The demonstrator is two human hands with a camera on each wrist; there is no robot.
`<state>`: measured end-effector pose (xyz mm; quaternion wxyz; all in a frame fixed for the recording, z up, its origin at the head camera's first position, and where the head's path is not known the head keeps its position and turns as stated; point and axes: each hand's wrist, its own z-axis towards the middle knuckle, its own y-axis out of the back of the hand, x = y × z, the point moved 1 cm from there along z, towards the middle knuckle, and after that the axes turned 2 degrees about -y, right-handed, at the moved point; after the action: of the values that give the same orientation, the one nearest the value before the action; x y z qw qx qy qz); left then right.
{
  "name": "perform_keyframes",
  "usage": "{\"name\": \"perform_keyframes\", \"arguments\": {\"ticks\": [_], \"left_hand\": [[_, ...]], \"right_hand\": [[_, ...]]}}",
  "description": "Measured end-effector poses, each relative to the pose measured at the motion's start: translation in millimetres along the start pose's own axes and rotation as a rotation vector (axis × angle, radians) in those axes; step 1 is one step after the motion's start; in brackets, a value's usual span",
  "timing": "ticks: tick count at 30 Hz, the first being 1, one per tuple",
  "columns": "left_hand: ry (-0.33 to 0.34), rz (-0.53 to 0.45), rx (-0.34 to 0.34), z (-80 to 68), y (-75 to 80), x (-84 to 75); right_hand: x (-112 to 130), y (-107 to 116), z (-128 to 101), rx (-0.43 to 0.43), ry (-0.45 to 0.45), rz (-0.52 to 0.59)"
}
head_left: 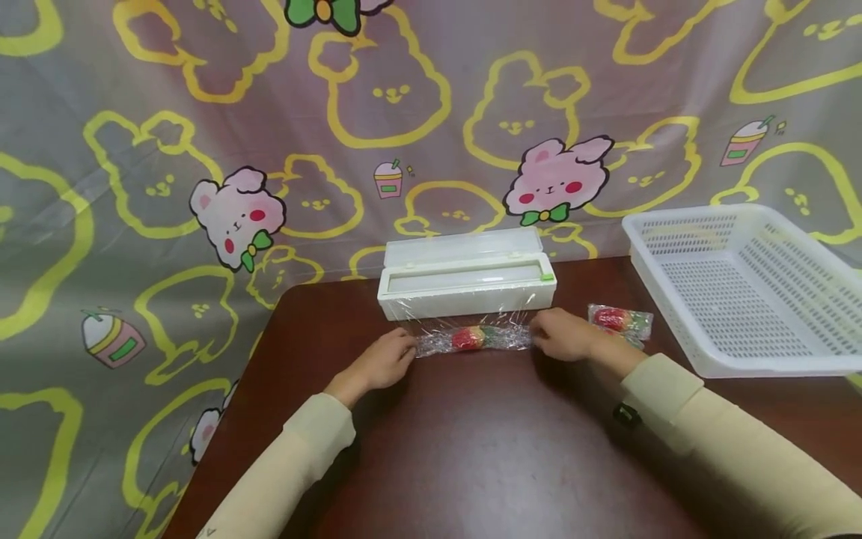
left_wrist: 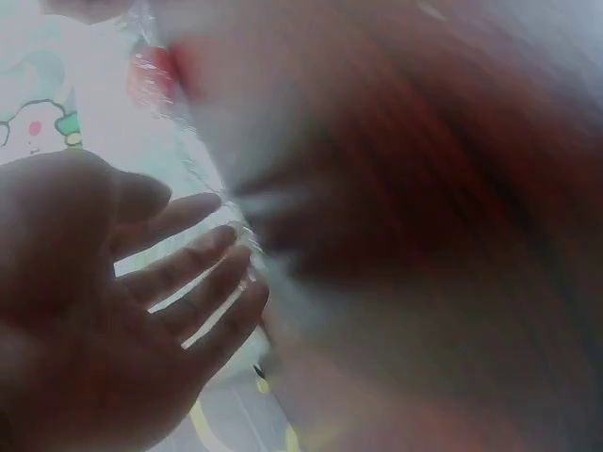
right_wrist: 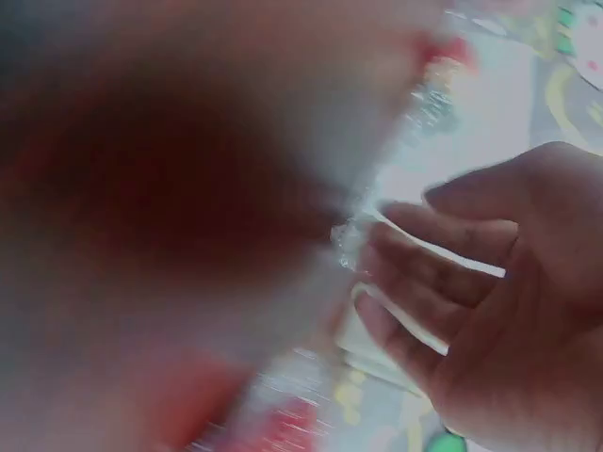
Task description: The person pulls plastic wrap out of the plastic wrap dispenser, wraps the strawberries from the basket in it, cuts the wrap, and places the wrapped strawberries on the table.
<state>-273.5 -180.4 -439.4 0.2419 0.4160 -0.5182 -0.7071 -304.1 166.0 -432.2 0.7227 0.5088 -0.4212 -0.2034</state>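
From the head view, my left hand (head_left: 382, 363) and right hand (head_left: 564, 335) sit at nine and three o'clock of the toy (head_left: 469, 337), a small red, yellow and green lump rolled in a tube of cling film (head_left: 501, 337) at the middle of the table (head_left: 471, 449), just in front of the white dispenser (head_left: 465, 283). Each hand meets one end of the film, fingers loosely extended rather than clenched. To do this well, I judge both ends should be pressed and rolled evenly, keeping the film taut so it clings smooth and does not bunch. The film is thin, crinkled and glossy; the table is dark, smooth wood grain. A second wrapped piece (head_left: 619, 320) lies at one o'clock of my right hand, beside the perforated white basket (head_left: 741, 292). In the left wrist view, much blurred, my left fingers (left_wrist: 188, 282) lie straight and spread, tips against the crumpled film end (left_wrist: 247, 273). In the right wrist view, equally blurred, my right fingers (right_wrist: 433, 282) are straight, slightly apart, touching the film end (right_wrist: 350, 240).
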Motion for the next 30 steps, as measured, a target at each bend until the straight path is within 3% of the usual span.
{"name": "perform_keyframes", "arguments": {"ticks": [7,14,19,23,26,30], "left_hand": [[-0.066,0.066,-0.063,46.1,18.0,-31.3],[-0.09,0.096,-0.046,108.1,21.5,-74.8],[-0.093,0.033,-0.064,155.6,7.4,-103.9],[-0.072,-0.023,-0.099,189.1,-8.5,-121.9],[-0.028,-0.034,-0.131,206.8,-22.7,-131.1],[0.077,-0.024,-0.213,218.9,-39.3,-140.2]], "right_hand": [[-20.2,49.2,23.4,-0.194,-0.221,-0.105],[-60.5,44.0,46.6,-0.131,-0.199,-0.118],[-81.0,33.5,46.9,-0.123,-0.182,-0.066],[-85.5,29.6,47.7,-0.167,-0.139,-0.011],[-87.4,26.9,48.9,-0.221,-0.091,0.008],[-92.5,23.3,47.3,-0.254,-0.078,0.026]]}}
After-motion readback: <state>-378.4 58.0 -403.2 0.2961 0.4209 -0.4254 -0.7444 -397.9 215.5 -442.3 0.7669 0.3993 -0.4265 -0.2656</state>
